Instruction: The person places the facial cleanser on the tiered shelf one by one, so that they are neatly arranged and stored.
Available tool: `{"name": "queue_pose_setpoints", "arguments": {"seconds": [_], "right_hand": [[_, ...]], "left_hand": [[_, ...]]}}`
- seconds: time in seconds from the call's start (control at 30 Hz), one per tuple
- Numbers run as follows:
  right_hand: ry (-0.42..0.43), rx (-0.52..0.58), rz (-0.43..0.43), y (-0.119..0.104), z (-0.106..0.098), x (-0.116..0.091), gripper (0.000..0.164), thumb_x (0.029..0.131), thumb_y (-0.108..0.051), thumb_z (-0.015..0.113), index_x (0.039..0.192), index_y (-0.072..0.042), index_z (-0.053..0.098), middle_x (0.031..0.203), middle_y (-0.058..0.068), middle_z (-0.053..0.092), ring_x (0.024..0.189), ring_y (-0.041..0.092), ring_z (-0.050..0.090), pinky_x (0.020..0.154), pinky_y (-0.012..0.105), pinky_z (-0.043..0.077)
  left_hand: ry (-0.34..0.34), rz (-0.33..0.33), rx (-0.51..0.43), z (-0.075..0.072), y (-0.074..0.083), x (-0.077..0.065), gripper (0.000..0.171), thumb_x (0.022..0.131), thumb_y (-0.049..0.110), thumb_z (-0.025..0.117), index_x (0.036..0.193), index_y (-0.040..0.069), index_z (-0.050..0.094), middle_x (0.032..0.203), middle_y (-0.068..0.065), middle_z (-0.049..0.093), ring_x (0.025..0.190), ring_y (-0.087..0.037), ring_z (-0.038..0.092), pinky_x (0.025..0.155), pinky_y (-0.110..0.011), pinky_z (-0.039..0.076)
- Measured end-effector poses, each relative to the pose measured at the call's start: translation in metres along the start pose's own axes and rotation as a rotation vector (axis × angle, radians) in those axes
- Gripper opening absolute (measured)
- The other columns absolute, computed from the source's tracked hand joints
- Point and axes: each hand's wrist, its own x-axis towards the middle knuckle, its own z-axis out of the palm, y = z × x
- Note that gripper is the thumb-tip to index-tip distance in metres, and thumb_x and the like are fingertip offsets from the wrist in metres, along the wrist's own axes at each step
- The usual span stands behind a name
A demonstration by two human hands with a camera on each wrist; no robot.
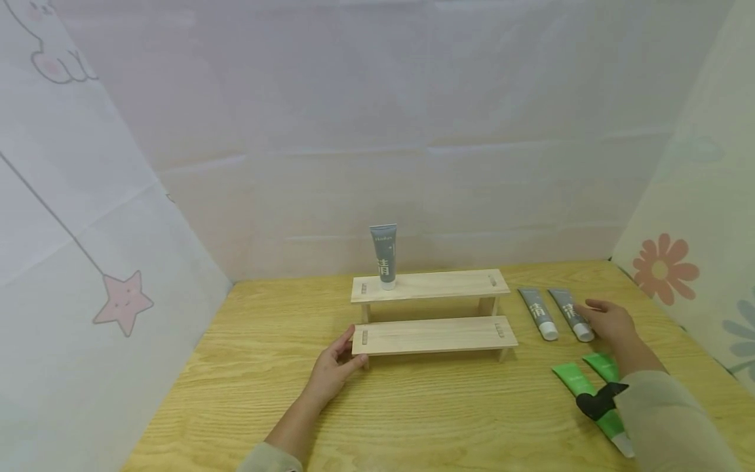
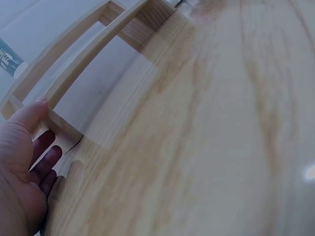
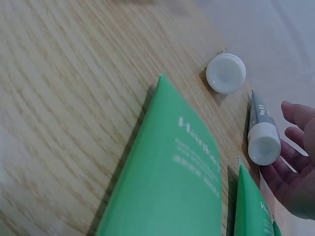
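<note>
At the left end of the lower wooden shelf (image 1: 433,335), my left hand (image 1: 330,370) grips the board, thumb at the front corner and fingers at the back one. A grey tube (image 1: 385,254) stands cap-down on the left of the upper shelf (image 1: 439,286). Two more grey tubes lie on the table to the right. My right hand (image 1: 613,324) is beside the outer tube (image 1: 567,308), its fingers spread and at the side of the white cap (image 3: 264,147). The inner tube (image 1: 535,308) lies parallel to it, untouched.
Green tubes (image 1: 571,377) lie nearer on the right, partly hidden by the right forearm and a black wrist strap (image 1: 601,401). A pale cloth wall (image 1: 413,183) stands behind the wood-grain table (image 1: 265,367), with printed walls on both sides.
</note>
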Motion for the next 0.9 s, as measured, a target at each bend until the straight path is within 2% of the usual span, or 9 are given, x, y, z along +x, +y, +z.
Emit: {"name": "queue_pose_setpoints", "arguments": {"seconds": [0.07,0.2,0.33,0.43,0.53,0.8,0.9], "right_hand": [[-0.017,0.000,0.005,0.0005,-0.0001,-0.0005,0.083,0.099,-0.052,0.042,0.151,0.008,0.019,0.151,0.040,0.019,0.134,0.054,0.030,0.106,0.059,0.034],[-0.056,0.013,0.006,0.0007,0.0005,-0.0011,0.084,0.099,-0.051,0.044,0.152,0.009,0.016,0.148,0.042,0.022,0.129,0.054,0.036,0.090,0.048,0.051],[-0.090,-0.002,0.012,0.0020,0.0009,0.0005,0.086,0.098,-0.051,0.046,0.151,0.010,0.015,0.148,0.042,0.022,0.127,0.053,0.039,0.082,0.042,0.055],[-0.101,-0.013,0.019,0.0030,0.0011,0.0017,0.088,0.097,-0.052,0.048,0.150,0.011,0.017,0.146,0.042,0.024,0.122,0.050,0.045,0.081,0.041,0.055],[-0.108,-0.008,0.022,0.0031,0.0015,0.0025,0.088,0.096,-0.051,0.051,0.150,0.011,0.019,0.144,0.042,0.028,0.115,0.045,0.052,0.073,0.036,0.056],[-0.100,-0.081,0.000,0.0020,0.0030,0.0042,0.086,0.097,-0.052,0.049,0.148,0.011,0.023,0.147,0.043,0.024,0.127,0.054,0.040,0.078,0.039,0.055],[-0.092,-0.105,-0.020,0.0009,0.0039,0.0037,0.081,0.099,-0.049,0.047,0.148,0.011,0.024,0.147,0.043,0.024,0.128,0.055,0.038,0.086,0.045,0.054]], "left_hand": [[0.001,-0.002,-0.004,0.0001,-0.0002,-0.0001,0.072,0.087,0.015,0.075,0.149,0.008,0.040,0.122,-0.015,0.066,0.106,-0.019,0.057,0.084,-0.020,0.045],[0.000,0.001,0.003,0.0003,0.0002,-0.0003,0.072,0.087,0.017,0.074,0.150,0.008,0.039,0.123,-0.015,0.066,0.106,-0.019,0.057,0.085,-0.021,0.046],[0.002,0.004,0.009,0.0000,0.0014,-0.0005,0.072,0.087,0.017,0.074,0.150,0.009,0.039,0.123,-0.014,0.066,0.108,-0.020,0.058,0.086,-0.021,0.046],[-0.004,0.005,0.004,0.0000,0.0019,-0.0005,0.072,0.088,0.017,0.074,0.150,0.009,0.039,0.124,-0.014,0.065,0.109,-0.020,0.057,0.086,-0.020,0.046],[-0.006,0.001,-0.002,0.0001,0.0022,-0.0001,0.072,0.088,0.017,0.074,0.150,0.009,0.038,0.124,-0.015,0.065,0.108,-0.020,0.057,0.085,-0.020,0.046],[-0.003,0.006,-0.001,-0.0001,0.0014,0.0004,0.072,0.088,0.016,0.074,0.150,0.009,0.038,0.123,-0.015,0.066,0.108,-0.020,0.059,0.086,-0.019,0.046],[-0.004,0.002,-0.008,0.0000,0.0006,0.0003,0.072,0.088,0.016,0.074,0.150,0.009,0.038,0.122,-0.014,0.066,0.107,-0.020,0.059,0.085,-0.019,0.046]]}}
